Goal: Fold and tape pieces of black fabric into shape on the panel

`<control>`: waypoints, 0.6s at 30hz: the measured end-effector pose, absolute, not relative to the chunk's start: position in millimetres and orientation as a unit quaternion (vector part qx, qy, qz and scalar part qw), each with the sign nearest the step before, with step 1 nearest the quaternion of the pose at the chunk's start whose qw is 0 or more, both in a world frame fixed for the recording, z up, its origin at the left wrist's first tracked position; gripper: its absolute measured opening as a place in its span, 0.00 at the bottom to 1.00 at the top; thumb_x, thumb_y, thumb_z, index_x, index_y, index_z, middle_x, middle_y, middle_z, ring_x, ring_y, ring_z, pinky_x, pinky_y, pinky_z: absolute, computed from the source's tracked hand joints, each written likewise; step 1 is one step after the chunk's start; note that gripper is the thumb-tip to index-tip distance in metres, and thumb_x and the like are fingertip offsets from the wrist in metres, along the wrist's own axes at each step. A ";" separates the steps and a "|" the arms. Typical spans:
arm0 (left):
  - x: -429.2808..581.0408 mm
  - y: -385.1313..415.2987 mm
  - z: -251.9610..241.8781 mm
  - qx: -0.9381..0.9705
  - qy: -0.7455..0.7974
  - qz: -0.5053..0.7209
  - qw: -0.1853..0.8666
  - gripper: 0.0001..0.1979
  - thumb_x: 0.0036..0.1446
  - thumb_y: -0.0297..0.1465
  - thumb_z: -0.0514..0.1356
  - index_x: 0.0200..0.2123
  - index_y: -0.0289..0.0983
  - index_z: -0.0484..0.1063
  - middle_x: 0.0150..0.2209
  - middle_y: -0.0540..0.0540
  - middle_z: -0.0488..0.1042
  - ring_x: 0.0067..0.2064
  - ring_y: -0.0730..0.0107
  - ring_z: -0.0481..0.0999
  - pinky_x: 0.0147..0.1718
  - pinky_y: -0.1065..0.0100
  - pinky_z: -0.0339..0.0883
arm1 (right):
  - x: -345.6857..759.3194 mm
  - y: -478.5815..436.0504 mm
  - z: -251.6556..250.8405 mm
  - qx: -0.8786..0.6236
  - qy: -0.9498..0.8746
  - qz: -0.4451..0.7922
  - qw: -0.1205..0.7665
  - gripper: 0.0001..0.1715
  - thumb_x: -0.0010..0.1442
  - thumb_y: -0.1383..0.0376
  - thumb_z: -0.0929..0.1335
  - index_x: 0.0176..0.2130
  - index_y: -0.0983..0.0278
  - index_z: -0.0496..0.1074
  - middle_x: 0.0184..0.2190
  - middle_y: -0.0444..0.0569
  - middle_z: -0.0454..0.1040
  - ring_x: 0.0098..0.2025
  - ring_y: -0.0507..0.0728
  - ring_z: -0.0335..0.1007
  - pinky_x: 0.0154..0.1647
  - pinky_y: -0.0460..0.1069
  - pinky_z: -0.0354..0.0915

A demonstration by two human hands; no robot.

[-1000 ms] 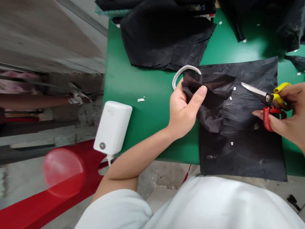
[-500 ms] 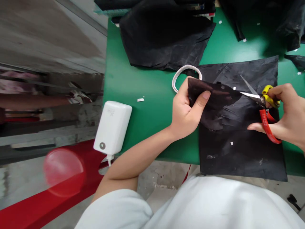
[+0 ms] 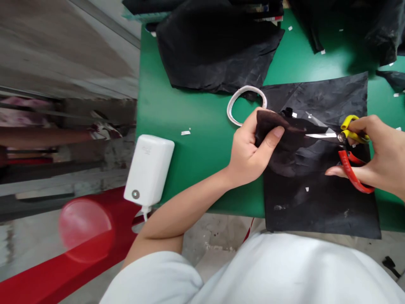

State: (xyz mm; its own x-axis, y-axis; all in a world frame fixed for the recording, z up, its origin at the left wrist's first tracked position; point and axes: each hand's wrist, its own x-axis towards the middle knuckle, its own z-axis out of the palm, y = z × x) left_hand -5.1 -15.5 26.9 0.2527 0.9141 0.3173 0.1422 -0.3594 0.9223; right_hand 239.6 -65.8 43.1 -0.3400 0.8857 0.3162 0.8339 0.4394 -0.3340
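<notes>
My left hand (image 3: 251, 147) pinches a piece of thin black fabric (image 3: 270, 122) between thumb and fingers, raised over the table. In my right hand (image 3: 379, 147) are scissors (image 3: 341, 137) with one yellow and one red handle loop. Their blades are spread and point left at the fabric's right part; whether the fabric lies between them I cannot tell. Beneath both hands a larger black sheet (image 3: 322, 211) lies flat, overhanging the table's near edge. A white ring-shaped roll (image 3: 230, 110), perhaps tape, lies just behind my left hand, partly covered by it.
On the green table (image 3: 202, 177) a white power bank (image 3: 150, 169) with a cable lies at the left edge. More black fabric (image 3: 218, 50) is heaped at the back. Small white scraps (image 3: 186, 133) are scattered about. A red stool or bench (image 3: 41, 266) stands at lower left.
The scissors have shifted slightly left, their blades now further over the fabric. My left hand has moved a little right and down with the fabric. White bits near the blades have changed position.
</notes>
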 end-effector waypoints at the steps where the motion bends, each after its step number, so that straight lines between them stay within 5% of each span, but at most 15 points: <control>1: -4.9 -16.0 27.8 0.675 0.393 0.465 0.417 0.09 0.61 0.41 0.58 0.36 0.41 0.72 0.33 0.50 0.74 0.36 0.69 0.77 0.38 0.64 0.75 | 239.5 -65.6 43.4 -0.525 -0.817 0.055 0.232 0.36 0.48 0.34 0.66 0.41 0.59 0.62 0.28 0.43 0.70 0.26 0.54 0.69 0.23 0.47 0.61; 18: -3.4 -16.1 30.1 0.665 0.396 0.461 0.434 0.10 0.58 0.42 0.61 0.35 0.41 0.72 0.33 0.51 0.74 0.36 0.69 0.78 0.39 0.64 0.75 | 240.4 -66.7 42.4 -0.526 -0.812 0.047 0.249 0.24 0.54 0.45 0.69 0.35 0.61 0.64 0.23 0.40 0.68 0.22 0.48 0.63 0.22 0.43 0.57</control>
